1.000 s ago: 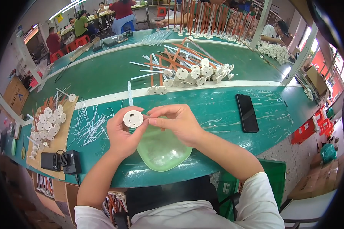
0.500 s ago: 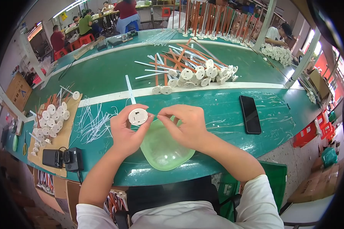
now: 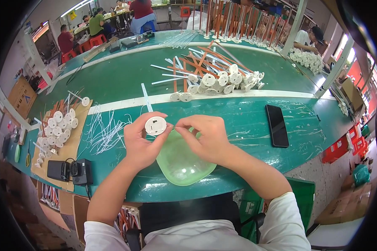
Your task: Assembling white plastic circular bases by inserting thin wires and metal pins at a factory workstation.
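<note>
- White disc (image 3: pixel 156 125), head view: above table (image 3: pixel 238 113), held at its rim by left hand (image 3: pixel 140 144).
- Right hand (image 3: pixel 209 136) has moved slightly away; fingertips narrow, anything between them I cannot tell.
- So left hand alone seems to support it.

The left hand (image 3: pixel 141 144) holds one white disc (image 3: pixel 156 126); one green bowl (image 3: pixel 186 175) sits by the counter's (image 3: pixel 243 121) near edge; one phone (image 3: pixel 277 126) lies toward its right end; two black devices (image 3: pixel 80 171) stand near its left corner; the left heap's (image 3: pixel 58 129) discs overlap too much to count.
</note>
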Motion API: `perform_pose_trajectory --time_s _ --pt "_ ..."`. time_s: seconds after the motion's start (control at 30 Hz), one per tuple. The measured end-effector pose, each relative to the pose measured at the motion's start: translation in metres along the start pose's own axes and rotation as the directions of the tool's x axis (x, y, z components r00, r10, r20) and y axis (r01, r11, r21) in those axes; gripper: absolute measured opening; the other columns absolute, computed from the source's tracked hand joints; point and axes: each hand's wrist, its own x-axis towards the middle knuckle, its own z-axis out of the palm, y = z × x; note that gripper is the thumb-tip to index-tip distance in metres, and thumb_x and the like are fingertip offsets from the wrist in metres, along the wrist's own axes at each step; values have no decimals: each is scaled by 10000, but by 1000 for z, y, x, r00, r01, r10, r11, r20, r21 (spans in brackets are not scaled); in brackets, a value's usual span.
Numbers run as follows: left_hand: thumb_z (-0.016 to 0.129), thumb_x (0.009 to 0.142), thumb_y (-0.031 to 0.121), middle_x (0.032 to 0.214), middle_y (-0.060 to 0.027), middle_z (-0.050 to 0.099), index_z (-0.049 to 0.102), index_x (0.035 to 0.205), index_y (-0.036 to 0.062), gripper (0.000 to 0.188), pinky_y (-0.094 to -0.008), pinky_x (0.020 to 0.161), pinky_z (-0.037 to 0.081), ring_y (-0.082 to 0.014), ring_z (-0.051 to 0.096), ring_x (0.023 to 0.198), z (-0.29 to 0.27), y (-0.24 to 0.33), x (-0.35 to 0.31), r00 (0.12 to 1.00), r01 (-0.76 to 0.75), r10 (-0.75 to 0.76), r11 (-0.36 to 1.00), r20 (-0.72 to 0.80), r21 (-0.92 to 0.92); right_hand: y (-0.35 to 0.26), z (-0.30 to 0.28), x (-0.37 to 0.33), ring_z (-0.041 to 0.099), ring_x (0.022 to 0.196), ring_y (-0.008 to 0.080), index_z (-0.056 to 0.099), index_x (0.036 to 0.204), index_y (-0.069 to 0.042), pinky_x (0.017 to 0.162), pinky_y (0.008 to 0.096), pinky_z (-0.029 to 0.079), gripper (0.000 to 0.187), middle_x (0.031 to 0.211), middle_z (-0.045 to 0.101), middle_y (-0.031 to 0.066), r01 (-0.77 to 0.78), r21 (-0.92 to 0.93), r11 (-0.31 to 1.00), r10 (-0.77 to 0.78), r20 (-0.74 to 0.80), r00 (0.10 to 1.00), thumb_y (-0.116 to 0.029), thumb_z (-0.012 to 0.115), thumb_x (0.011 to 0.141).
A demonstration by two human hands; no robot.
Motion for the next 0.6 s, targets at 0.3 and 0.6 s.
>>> perform_pose_trajectory --time_s 0.3,0.6 --pt "761 812 -9 898 -56 724 672 1070 23 275 -216 726 516 -83 678 838 1 -4 -1 1000 3 -4 999 -29 -41 2 3 -1 673 608 193 715 890 -13 524 286 532 75 775 703 105 -62 126 990 64 -15 998 -80 695 864" --pt "675 903 60 1161 -163 690 565 1299 2 415 -258 770 534 -152 691 969 0 -4 0 995 -93 97 989 27 -115 -3 -1 2 693 652 178 722 876 14 589 266 547 53 804 728 113 -39 91 995 43 -50 998 -20 712 837"
